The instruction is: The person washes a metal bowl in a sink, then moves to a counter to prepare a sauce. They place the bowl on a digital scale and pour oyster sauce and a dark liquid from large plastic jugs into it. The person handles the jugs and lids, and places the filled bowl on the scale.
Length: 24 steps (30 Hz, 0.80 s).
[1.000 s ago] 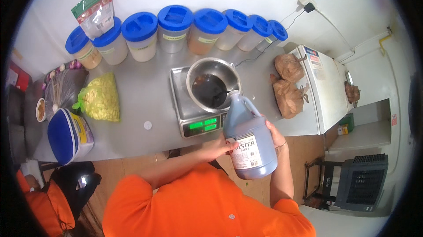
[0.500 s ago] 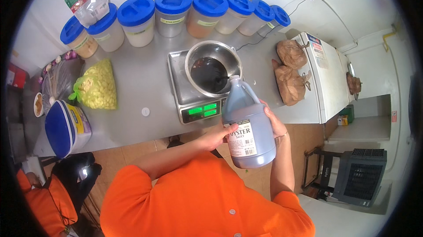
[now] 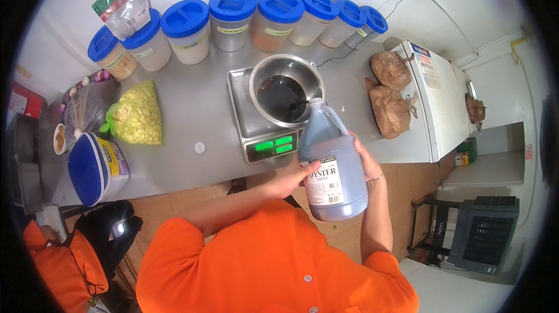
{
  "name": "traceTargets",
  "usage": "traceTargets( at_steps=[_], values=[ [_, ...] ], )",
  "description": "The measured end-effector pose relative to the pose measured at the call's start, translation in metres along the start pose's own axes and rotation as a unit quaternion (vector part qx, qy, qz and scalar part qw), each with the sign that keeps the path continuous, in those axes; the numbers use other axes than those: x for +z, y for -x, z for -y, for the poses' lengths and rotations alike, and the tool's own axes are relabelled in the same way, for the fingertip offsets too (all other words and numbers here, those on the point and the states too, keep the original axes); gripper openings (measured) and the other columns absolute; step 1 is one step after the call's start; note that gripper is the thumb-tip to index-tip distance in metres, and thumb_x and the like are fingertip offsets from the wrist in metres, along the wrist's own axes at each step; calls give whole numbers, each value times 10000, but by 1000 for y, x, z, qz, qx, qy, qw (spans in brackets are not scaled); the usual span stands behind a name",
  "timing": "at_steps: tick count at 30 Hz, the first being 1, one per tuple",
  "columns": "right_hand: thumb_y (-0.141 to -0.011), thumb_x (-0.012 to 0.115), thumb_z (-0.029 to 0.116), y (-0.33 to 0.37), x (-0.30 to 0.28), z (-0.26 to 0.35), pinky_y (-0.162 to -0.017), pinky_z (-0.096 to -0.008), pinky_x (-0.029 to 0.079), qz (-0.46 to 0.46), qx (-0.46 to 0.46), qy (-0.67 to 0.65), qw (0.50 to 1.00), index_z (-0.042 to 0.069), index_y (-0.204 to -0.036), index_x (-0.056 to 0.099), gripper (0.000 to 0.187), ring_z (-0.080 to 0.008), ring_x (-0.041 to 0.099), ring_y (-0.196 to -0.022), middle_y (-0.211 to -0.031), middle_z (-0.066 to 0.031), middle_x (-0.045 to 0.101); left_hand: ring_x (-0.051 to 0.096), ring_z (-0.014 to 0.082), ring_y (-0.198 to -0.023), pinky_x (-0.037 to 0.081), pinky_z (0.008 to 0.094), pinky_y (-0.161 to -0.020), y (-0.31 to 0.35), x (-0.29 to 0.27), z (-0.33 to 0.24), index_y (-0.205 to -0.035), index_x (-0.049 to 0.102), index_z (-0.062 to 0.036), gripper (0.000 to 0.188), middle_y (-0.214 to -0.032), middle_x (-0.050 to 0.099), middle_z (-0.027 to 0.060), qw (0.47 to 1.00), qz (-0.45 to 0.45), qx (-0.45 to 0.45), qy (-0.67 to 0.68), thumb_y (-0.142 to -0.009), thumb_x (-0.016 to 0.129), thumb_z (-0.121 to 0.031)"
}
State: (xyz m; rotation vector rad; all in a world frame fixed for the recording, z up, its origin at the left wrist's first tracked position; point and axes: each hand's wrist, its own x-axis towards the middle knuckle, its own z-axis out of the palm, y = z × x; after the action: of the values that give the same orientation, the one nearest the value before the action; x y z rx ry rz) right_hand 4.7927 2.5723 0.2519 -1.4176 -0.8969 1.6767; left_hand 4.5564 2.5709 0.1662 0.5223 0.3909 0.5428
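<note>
Head view: left hand (image 3: 293, 179) and right hand (image 3: 368, 163) clamp the tilted jug (image 3: 342, 167) at the near edge of the surface (image 3: 192, 98), mouth (image 3: 315, 100) by the bowl (image 3: 308, 75); probably heavy, smooth, semi-stiff, it's best taken by handle (image 3: 338, 118) and base (image 3: 339, 214).

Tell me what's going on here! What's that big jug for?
A person in an orange shirt has a big jug tipped over a metal bowl. The left grip is at the label side, the right grip at the other side. Dark liquid runs from the jug's mouth into the bowl, where a dark pool covers the bottom. The bowl sits on a scale with a lit green display.
</note>
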Motion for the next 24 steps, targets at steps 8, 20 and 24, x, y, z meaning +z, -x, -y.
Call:
traceTargets(
  at_steps=[8,20,24],
  values=[
    [-957,575,519,2,-6,-10,-1147,-385,336,-14,-10,-3,1000,23,-1533,286,814,-291,400,-1378,-1483,-196,409,508,285,-1283,482,475,-1013,-3,-4,5,-1563,22,-81,1042,-1456,410,196,999,-16,-5,-34,-901,708,-503],
    [-937,591,567,-6,-2,-4,-1129,-374,347,-10,7,41,999,8,-1512,324,845,-289,422,-1352,-1440,-208,450,447,216,-1340,470,472,-1039,-7,-7,19,-1564,125,-142,852,-1471,406,88,999,-31,13,-4,-960,642,-445],
    [-926,599,583,-8,5,4,-1132,-379,341,-11,20,57,998,-1,-1507,336,865,-293,417,-1357,-1447,-214,444,463,220,-1327,471,474,-1039,-5,-7,15,-1554,158,-117,853,-1453,429,92,1000,-19,13,-12,-950,653,-461]
  ],
)
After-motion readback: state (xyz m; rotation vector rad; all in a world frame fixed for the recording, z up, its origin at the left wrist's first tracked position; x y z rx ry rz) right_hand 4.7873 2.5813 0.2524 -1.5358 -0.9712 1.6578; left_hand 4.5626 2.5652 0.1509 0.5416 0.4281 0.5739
